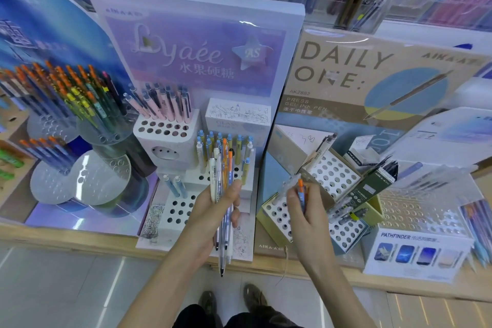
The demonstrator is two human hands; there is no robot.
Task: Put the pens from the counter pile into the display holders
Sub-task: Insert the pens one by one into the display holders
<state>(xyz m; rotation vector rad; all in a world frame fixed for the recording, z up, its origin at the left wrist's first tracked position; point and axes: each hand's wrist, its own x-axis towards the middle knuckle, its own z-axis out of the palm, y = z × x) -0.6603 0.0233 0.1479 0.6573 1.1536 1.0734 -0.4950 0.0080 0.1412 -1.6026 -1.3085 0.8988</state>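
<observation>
Pens (222,194) sit as a loose bundle in the person's left hand (210,210), fingers and thumb wrapped round the middle of the barrels. The tips hang down past the counter edge (106,237) over the floor. The right hand (306,210) pinches an orange-topped pen (300,190) between thumb and curled fingers. A blurred clear barrel beside it may be a second pen; that cannot be told for sure.

The step in hand looks like sorting one pen out of the bundle and matching it to a holder. The orange top resembles the ones in the round clear stand (103,138) far to the left, so that is probably its home. To do it well, the person should turn the pen tip down, line it up over a free hole and lower it straight. The left grip should stay firm, so that no barrel slips out below.

Room is tight. The white holder (181,208) has open holes low at the front, but standing pens crowd the tier just behind the bundle. The tan holder (332,176) on the right has many free holes, yet a green box (372,186) leans across it. Tall backboards close off the rear. A reach to the left must pass over the left hand and the standing pens.
</observation>
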